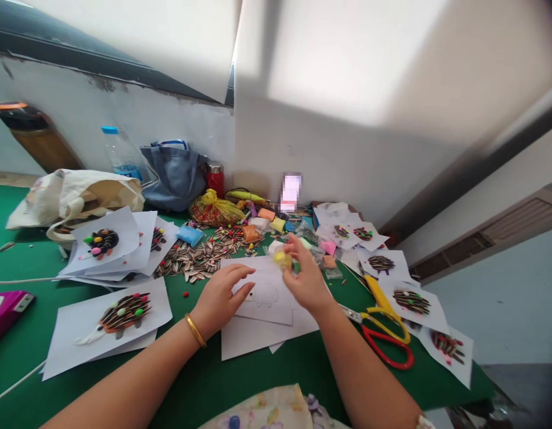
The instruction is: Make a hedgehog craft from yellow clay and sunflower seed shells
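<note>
My right hand [305, 280] pinches a small yellow packet [282, 260], somewhat blurred, with clear wrapping around it. It is held above the right side of a white sheet with a printed hedgehog outline [263, 294]. My left hand [222, 298], with a gold bangle at the wrist, hovers at the left edge of that sheet; its fingers are apart and hold nothing. Another white sheet [240, 342] lies underneath. Behind my hands spreads a pile of striped sunflower seeds [199, 256], close to several wrapped clay pieces, including an orange one [251, 233] and a blue one [189, 236].
Finished hedgehog pictures lie at left [110, 328] and right [412, 302]. Scissors with red and yellow handles [387, 339] rest right of my right forearm. Along the wall stand a blue bag [175, 179], a bottle [121, 158] and a lit phone [291, 192]. A yellow cutter [380, 295] lies near the pictures.
</note>
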Action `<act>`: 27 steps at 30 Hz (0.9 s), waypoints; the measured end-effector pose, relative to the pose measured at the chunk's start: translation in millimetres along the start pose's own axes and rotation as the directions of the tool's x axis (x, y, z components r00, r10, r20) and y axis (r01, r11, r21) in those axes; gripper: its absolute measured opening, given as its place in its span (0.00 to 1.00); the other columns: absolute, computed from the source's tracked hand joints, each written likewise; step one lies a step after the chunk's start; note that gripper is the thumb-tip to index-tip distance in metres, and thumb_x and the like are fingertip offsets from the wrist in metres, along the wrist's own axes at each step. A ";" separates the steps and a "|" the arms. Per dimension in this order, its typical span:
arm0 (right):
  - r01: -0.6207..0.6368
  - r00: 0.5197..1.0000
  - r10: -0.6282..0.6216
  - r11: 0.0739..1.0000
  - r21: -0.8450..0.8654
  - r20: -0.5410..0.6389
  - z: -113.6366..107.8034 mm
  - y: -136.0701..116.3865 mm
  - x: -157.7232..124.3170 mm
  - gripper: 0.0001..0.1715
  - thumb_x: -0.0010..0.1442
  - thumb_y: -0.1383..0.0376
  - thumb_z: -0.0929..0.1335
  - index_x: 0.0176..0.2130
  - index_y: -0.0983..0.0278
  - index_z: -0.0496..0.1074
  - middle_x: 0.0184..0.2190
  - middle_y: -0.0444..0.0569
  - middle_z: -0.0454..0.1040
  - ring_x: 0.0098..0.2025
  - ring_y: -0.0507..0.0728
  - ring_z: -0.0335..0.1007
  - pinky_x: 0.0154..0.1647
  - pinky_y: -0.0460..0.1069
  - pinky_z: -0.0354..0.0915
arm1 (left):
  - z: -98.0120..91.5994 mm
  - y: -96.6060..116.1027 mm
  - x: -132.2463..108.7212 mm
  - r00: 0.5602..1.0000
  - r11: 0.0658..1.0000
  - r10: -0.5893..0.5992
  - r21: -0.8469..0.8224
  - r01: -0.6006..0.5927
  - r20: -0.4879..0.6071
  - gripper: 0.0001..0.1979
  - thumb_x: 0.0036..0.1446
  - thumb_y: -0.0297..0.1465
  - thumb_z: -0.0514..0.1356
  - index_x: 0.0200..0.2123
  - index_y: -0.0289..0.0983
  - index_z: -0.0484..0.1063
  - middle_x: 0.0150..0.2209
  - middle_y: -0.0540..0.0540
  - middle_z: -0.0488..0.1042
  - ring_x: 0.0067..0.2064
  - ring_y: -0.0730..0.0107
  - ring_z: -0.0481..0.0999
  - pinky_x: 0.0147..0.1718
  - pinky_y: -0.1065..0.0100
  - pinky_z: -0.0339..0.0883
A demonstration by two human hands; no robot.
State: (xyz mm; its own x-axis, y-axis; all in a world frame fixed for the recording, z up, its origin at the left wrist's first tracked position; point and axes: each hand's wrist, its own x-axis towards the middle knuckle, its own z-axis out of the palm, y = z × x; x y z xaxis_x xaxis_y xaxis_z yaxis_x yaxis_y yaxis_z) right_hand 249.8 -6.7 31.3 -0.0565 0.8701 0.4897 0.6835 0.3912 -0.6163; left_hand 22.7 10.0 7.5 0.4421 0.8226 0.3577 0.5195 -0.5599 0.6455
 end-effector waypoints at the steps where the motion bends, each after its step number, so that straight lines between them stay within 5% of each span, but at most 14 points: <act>1: 0.048 0.998 -0.049 0.998 0.038 0.025 9.7 -9.0 -2.2 0.42 0.56 0.72 0.63 0.67 0.54 0.50 0.51 0.49 0.69 0.52 0.58 0.67 0.56 0.55 0.64 | 0.2 2.4 -1.1 0.999 0.997 -0.021 -0.077 0.019 -0.030 0.14 0.63 0.37 0.55 0.48 0.39 0.71 0.46 0.43 0.75 0.47 0.63 0.73 0.49 0.60 0.66; 5: 0.179 0.978 -0.191 0.976 0.126 0.088 30.9 -25.8 -12.9 0.42 0.56 0.74 0.63 0.66 0.53 0.52 0.51 0.49 0.71 0.53 0.58 0.67 0.57 0.57 0.65 | 4.3 7.9 -3.4 0.990 0.945 -0.117 -0.314 0.087 -0.078 0.10 0.60 0.37 0.58 0.42 0.38 0.68 0.37 0.47 0.72 0.38 0.69 0.72 0.40 0.66 0.69; 11: 0.126 0.991 -0.133 0.975 0.184 0.028 34.9 -13.7 -21.3 0.32 0.60 0.67 0.66 0.62 0.57 0.58 0.53 0.51 0.70 0.55 0.58 0.67 0.58 0.56 0.63 | 8.1 8.4 -2.1 0.981 0.861 -0.192 -0.486 0.149 -0.039 0.10 0.59 0.35 0.59 0.42 0.38 0.69 0.38 0.46 0.73 0.39 0.68 0.73 0.40 0.65 0.70; 15: 0.148 0.980 -0.168 0.973 0.176 0.104 33.4 -10.5 -21.9 0.18 0.64 0.64 0.65 0.54 0.59 0.66 0.49 0.51 0.72 0.52 0.58 0.68 0.55 0.55 0.65 | 9.6 7.0 -3.4 0.983 0.884 -0.182 -0.442 0.151 -0.027 0.09 0.62 0.35 0.57 0.42 0.38 0.70 0.40 0.45 0.74 0.41 0.67 0.73 0.42 0.64 0.70; 20: 0.168 0.969 -0.200 0.965 0.204 0.148 33.5 -10.9 -22.5 0.17 0.67 0.64 0.62 0.55 0.60 0.66 0.49 0.53 0.72 0.52 0.59 0.67 0.55 0.56 0.64 | 10.5 7.6 -5.8 0.981 0.951 -0.108 -0.306 0.055 -0.159 0.06 0.62 0.33 0.57 0.41 0.39 0.67 0.35 0.49 0.70 0.36 0.71 0.71 0.38 0.67 0.68; 24: 0.173 0.967 -0.208 0.961 0.217 0.149 35.3 -9.0 -22.8 0.17 0.67 0.64 0.62 0.55 0.60 0.66 0.49 0.53 0.72 0.52 0.59 0.67 0.54 0.56 0.64 | 6.8 9.2 -6.4 0.990 0.992 0.055 -0.103 -0.069 -0.130 0.08 0.65 0.31 0.54 0.43 0.40 0.71 0.39 0.47 0.72 0.40 0.68 0.72 0.42 0.65 0.67; 27: 0.178 0.964 -0.214 0.960 0.217 0.155 35.6 -8.1 -22.6 0.16 0.68 0.64 0.61 0.54 0.60 0.66 0.49 0.53 0.73 0.51 0.59 0.67 0.54 0.56 0.64 | 4.9 8.1 -5.4 0.986 0.994 0.073 -0.064 -0.084 -0.148 0.11 0.64 0.31 0.55 0.48 0.42 0.73 0.40 0.46 0.74 0.42 0.67 0.73 0.43 0.65 0.68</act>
State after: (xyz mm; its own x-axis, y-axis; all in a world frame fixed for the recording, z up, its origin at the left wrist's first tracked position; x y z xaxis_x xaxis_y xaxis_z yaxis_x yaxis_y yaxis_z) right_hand 219.6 -18.8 3.3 -0.3135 0.8018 0.5088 0.4881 0.5957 -0.6379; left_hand 28.1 0.5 7.4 0.3662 0.7849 0.4998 0.4331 -0.6192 0.6550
